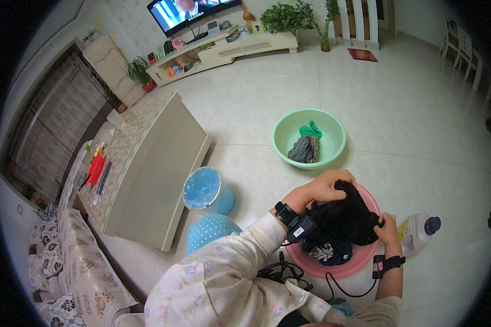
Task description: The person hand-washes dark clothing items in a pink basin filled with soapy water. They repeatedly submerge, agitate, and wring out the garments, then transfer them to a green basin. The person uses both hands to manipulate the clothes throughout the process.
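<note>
My left hand grips the upper end of a black cloth garment over a pink plastic basin. At the garment's lower right, my right hand pinches its edge by the basin's rim. Beneath it in the basin lie dark clothes with a white pattern. A light green plastic basin stands on the floor beyond, holding a grey garment and a green cloth. Both wrists wear black strapped devices with cables.
A large bottle with a dark cap stands right of the pink basin. To the left are a blue waste bin, a blue polka-dot object and a large table. Black cables lie near my body.
</note>
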Demonstrator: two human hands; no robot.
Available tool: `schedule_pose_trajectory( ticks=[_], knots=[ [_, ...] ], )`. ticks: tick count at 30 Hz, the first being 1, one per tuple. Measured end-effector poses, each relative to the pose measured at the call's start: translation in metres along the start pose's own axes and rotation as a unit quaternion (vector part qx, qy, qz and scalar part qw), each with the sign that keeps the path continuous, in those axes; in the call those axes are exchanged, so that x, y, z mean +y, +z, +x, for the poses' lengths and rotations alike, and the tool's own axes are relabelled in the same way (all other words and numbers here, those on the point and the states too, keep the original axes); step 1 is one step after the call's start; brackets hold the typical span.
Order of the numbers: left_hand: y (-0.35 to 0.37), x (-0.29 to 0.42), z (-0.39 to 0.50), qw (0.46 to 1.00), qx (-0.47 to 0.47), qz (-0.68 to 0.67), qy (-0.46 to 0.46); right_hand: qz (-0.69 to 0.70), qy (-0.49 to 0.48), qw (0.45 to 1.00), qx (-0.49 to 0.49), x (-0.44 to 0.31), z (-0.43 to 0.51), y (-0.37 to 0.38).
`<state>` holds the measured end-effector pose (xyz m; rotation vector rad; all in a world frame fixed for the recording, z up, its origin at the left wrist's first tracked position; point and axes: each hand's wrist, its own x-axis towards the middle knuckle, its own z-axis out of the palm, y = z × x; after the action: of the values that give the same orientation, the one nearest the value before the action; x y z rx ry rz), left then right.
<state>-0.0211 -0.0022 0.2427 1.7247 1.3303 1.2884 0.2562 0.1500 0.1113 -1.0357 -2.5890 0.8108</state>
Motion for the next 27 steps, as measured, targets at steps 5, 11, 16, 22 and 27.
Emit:
schedule_pose_trajectory(
  ticks=[5,11,16,22,27],
  knots=[
    [-0.003,0.03,0.005,0.995,-0.048,-0.079,-0.045,0.205,0.032,0.976,-0.072,-0.005,0.006,0.008],
    [-0.011,-0.025,-0.018,0.968,-0.037,0.155,-0.194,0.675,0.06,0.735,0.037,-0.009,0.016,-0.02],
    [-0.006,-0.069,-0.035,0.951,-0.027,0.268,-0.149,0.51,0.048,0.856,0.071,-0.025,0.021,-0.027],
    [-0.01,-0.065,-0.03,0.943,0.078,0.317,-0.066,0.019,-0.028,0.975,-0.22,-0.05,-0.001,-0.006],
    [-0.003,-0.049,-0.032,0.914,-0.017,0.322,-0.246,0.042,-0.077,0.995,0.044,-0.042,0.009,-0.006]
  ],
)
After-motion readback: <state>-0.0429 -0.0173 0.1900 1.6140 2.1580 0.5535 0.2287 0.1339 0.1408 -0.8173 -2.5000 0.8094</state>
